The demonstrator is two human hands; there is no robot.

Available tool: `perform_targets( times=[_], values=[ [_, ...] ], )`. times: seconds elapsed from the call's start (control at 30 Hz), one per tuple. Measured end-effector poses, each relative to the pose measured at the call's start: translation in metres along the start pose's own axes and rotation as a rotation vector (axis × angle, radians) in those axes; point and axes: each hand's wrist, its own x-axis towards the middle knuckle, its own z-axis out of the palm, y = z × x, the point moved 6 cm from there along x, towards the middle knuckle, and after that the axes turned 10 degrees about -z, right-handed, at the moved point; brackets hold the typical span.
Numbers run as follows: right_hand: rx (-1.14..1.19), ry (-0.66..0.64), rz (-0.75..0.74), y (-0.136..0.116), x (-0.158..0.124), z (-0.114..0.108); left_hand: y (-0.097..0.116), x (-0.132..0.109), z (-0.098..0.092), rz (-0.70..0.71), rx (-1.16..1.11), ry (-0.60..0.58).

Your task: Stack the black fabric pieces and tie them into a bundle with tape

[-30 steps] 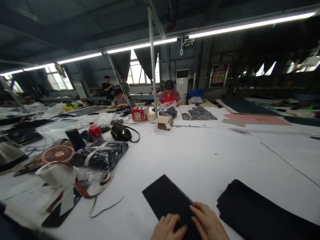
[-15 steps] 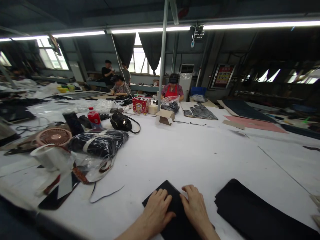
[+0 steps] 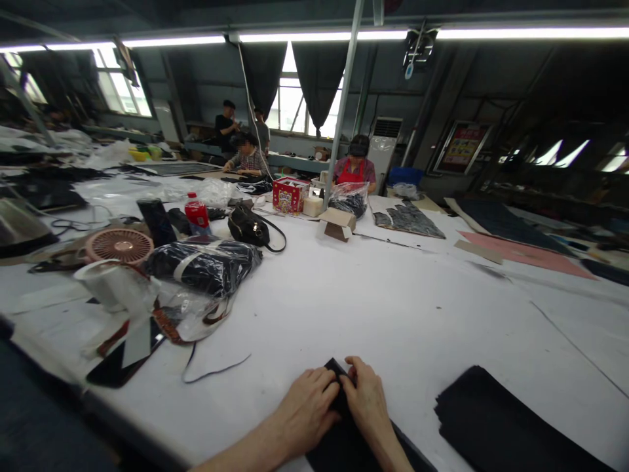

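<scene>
A black fabric piece (image 3: 344,446) lies on the white table (image 3: 393,308) just in front of me. My left hand (image 3: 307,410) and my right hand (image 3: 363,400) rest side by side on its far end, fingers curled close together over the top corner. Only a small tip of the fabric shows between the fingertips. A stack of black fabric pieces (image 3: 506,426) lies to the right of my right hand, apart from it.
On the left are a plastic-wrapped dark bundle (image 3: 204,265), a pink fan (image 3: 119,244), a red-capped bottle (image 3: 197,213) and a black bag (image 3: 249,226). A metal pole (image 3: 344,105) rises mid-table by a cardboard box (image 3: 337,223). Several people work at the far end.
Both hands have slid forward along the black piece to its far corner and drawn together. The camera has turned slightly left and down.
</scene>
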Motion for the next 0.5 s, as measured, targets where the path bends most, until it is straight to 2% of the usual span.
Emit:
perform_targets(
  times=[0.13,0.3,0.4,0.5],
  values=[
    [0.041,-0.01,-0.08,0.002,-0.001,0.011,-0.006,0.002,-0.007,0.065,0.025,-0.026],
    [-0.123,0.075,-0.25,-0.01,-0.013,0.016,-0.011,0.006,-0.006,0.068,0.057,-0.048],
    [-0.21,0.08,-0.33,-0.022,-0.017,0.016,-0.012,0.006,0.002,0.012,0.038,0.014],
    [-0.264,0.064,-0.346,-0.029,-0.016,0.014,-0.015,0.004,0.008,-0.039,0.014,0.097]
  ],
)
